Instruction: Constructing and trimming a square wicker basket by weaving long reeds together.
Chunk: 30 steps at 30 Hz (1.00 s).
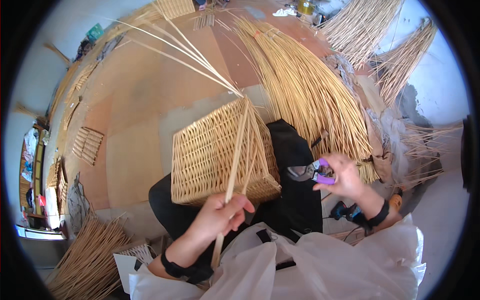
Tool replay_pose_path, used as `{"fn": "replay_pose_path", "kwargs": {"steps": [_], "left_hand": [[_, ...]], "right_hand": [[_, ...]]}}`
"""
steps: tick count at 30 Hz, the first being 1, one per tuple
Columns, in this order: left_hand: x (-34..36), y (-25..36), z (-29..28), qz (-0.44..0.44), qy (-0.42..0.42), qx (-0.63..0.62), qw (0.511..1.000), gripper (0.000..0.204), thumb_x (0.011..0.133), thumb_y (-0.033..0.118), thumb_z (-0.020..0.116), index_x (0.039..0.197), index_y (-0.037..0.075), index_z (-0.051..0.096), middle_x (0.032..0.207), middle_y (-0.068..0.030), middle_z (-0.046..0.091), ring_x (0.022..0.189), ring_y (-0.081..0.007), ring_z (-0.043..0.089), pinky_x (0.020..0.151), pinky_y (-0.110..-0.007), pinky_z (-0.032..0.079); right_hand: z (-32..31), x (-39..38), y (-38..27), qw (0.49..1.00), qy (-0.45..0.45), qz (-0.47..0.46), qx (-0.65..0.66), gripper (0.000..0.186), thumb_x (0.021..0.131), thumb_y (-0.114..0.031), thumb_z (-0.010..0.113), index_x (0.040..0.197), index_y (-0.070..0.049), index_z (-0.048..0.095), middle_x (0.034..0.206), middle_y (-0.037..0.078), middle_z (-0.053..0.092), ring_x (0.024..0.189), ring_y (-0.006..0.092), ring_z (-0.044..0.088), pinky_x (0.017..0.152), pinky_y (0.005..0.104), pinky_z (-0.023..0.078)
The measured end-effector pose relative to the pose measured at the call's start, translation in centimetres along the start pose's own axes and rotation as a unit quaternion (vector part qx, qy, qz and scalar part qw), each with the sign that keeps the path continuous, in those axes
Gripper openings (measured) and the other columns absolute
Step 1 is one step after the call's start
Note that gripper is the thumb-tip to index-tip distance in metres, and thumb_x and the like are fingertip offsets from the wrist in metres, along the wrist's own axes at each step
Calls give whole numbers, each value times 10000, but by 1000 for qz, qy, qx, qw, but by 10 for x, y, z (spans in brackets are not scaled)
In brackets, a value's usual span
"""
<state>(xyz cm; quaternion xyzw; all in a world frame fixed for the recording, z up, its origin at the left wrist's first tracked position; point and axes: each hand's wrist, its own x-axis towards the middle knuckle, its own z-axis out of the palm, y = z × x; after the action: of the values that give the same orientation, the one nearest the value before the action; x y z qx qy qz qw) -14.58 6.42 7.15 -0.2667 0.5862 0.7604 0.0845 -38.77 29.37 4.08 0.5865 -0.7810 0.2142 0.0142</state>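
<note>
A woven wicker basket [210, 150] rests tilted on my lap, its side facing up. My left hand [222, 214] is closed around a bundle of pale wicker rods [236, 159] that runs up along the basket's corner. Beyond that corner, several long rods [200, 59] fan out to the upper left. In my right hand [344, 176] are purple-handled pruning shears [322, 171], held right of the basket. Their metal blades point left, toward the basket, and do not touch it. My fingers partly cover the handles.
A large bundle of rods [310, 90] lies on the floor ahead to the right. More bundles [365, 30] lean on the right wall. Another heap [92, 255] sits at lower left, near a small woven panel [88, 145]. A cordless power tool [350, 212] lies by my right forearm.
</note>
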Motion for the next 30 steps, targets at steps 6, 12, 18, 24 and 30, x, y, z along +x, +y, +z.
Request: {"fn": "replay_pose_path", "kwargs": {"steps": [6,12,18,24,30], "left_hand": [[1,-19,-20,5,-24,-31,999,375,972,300,414,807,-4,561,488,-13,465,348,-58,371,425,-200,376],[4,-22,-20,2,-51,-62,997,371,977,293,404,799,3,551,486,-9,457,345,-54,363,431,-202,388],[2,-29,-27,-17,-54,-72,996,362,975,289,411,810,2,556,498,-6,465,355,-55,375,436,-203,395],[13,-29,-25,-21,-104,-109,988,266,956,246,461,975,-3,550,626,-14,510,454,-62,445,473,-220,427],[41,-12,-23,-62,-117,-208,969,247,920,185,514,1074,-9,509,662,4,457,473,-66,416,473,-233,422]], "right_hand": [[-29,43,-32,970,-49,-118,-205,590,577,-261,728,1092,-26,562,967,102,542,940,253,527,859,380,387],[-25,71,-44,927,-10,-216,-306,423,668,-167,587,1071,-39,595,956,84,544,925,209,521,843,377,403],[-38,82,-49,922,-128,-192,-311,248,643,-144,614,868,-49,577,680,34,541,596,179,594,510,311,455],[-54,99,-46,941,-146,-168,-254,565,488,-145,732,1020,-26,584,719,40,551,668,202,570,606,301,441],[-43,122,-49,918,-153,-213,-298,542,571,-113,664,1103,-28,602,820,46,572,824,208,552,756,312,408]]}}
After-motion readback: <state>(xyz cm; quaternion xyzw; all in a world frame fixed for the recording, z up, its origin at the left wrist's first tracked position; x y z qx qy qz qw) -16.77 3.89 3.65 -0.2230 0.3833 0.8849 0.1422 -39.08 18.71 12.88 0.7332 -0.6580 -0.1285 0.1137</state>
